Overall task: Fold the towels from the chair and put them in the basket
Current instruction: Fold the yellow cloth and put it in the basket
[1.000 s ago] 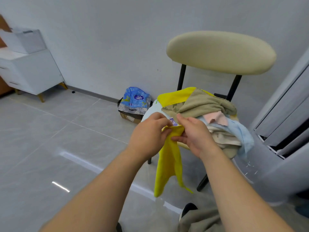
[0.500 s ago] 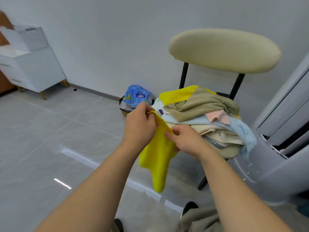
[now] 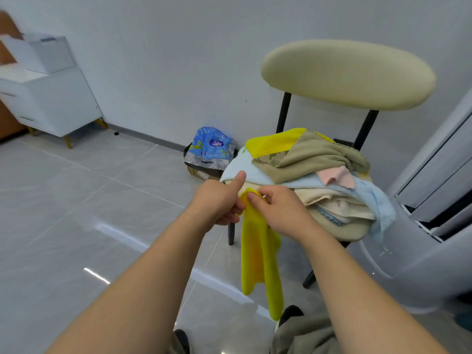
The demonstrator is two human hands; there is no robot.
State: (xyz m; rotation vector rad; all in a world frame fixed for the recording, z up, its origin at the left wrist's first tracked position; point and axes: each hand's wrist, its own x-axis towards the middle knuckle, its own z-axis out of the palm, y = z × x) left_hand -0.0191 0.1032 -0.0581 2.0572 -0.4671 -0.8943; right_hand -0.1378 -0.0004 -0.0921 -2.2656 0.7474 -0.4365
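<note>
A yellow towel [image 3: 258,254] hangs in the air in front of the chair [image 3: 347,72], bunched at its top edge. My left hand [image 3: 219,200] grips that top edge, thumb raised. My right hand [image 3: 281,208] pinches the same edge right beside it, so the two hands touch. On the chair seat lies a pile of towels [image 3: 314,175]: a second yellow one, an olive one, a pink one, light blue and cream ones. No basket shows in this view.
A blue plastic pack in a small box [image 3: 210,152] sits on the floor by the wall, left of the chair. A white cabinet [image 3: 51,103] stands at the far left. A tall grey-white appliance [image 3: 434,213] stands close on the right. Grey tiled floor lies below.
My hands, spread apart along the towel's edge half a second ago, have come together again at its top. The towel now hangs long and narrow instead of spread.
</note>
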